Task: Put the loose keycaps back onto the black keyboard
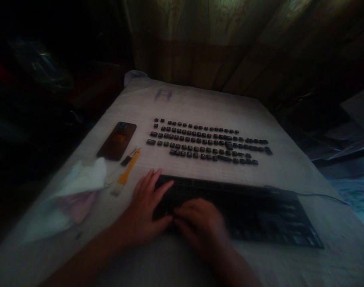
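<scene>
A black keyboard (244,213) lies near the front of the pale table (289,171). My left hand (146,207) grips its left end, fingers spread over the corner and thumb under the near edge. My right hand (200,225) rests on the keyboard's left part with its fingers curled down onto it; anything under them is hidden. Beyond the keyboard, several loose black keycaps (206,142) lie in neat rows on the table.
A dark phone (117,140) lies at the left. Beside it are a small brush with an orange handle (126,172) and a small dark tool (127,159). A crumpled white cloth (80,187) sits at the left edge. A cable (319,195) leaves the keyboard's right end. Curtains hang behind.
</scene>
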Tool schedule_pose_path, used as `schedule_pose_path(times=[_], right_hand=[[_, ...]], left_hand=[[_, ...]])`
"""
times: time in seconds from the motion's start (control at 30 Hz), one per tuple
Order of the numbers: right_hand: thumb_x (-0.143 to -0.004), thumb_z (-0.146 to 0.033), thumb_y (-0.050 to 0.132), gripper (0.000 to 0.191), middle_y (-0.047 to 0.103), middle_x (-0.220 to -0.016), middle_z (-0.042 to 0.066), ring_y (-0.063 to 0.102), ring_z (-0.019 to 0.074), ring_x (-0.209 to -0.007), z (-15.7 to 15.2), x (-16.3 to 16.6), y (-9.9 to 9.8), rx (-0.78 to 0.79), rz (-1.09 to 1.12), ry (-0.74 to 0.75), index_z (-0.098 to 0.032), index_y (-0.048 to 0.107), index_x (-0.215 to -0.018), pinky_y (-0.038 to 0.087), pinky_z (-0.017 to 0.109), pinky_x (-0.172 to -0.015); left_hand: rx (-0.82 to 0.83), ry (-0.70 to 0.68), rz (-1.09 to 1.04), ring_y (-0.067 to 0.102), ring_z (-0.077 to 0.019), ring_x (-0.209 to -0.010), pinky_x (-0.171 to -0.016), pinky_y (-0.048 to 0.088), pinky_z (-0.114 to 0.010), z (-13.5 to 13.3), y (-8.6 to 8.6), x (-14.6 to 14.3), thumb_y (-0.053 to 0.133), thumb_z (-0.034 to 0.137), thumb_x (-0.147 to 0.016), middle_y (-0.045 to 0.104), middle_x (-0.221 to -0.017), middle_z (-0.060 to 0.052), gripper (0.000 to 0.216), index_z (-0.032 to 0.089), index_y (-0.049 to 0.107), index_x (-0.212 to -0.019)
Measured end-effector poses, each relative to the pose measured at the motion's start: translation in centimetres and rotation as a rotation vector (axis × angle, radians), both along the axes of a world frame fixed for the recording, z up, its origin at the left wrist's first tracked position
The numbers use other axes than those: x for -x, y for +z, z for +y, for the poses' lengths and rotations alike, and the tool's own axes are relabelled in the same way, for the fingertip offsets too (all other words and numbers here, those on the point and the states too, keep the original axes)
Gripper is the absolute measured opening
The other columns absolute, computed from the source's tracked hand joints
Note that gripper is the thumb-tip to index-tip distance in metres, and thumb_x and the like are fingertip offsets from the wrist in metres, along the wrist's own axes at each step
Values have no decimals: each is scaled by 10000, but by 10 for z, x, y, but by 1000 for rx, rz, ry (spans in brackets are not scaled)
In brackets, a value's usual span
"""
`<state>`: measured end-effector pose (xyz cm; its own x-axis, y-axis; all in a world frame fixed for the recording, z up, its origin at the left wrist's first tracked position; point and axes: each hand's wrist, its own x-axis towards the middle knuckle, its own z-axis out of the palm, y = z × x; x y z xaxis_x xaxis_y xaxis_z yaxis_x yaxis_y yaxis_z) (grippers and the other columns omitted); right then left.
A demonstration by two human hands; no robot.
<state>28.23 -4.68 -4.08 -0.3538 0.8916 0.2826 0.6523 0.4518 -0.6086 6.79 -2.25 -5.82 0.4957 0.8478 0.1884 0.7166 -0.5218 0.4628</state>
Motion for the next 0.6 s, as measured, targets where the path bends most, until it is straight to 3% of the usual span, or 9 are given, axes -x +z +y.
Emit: schedule_pose_path(times=[0.6], right_hand=[[-868, -149, 634, 186, 727, -881, 48, 648, 200, -770, -1, 1, 1, -18, -33, 5, -243, 748, -981, 468, 331, -698]], left_hand=[[-25, 13, 5, 105, -422, -1499, -1156, 217, -657, -1, -6, -1, 653, 313, -849, 41, -1670, -96, 790, 299, 260, -1535]])
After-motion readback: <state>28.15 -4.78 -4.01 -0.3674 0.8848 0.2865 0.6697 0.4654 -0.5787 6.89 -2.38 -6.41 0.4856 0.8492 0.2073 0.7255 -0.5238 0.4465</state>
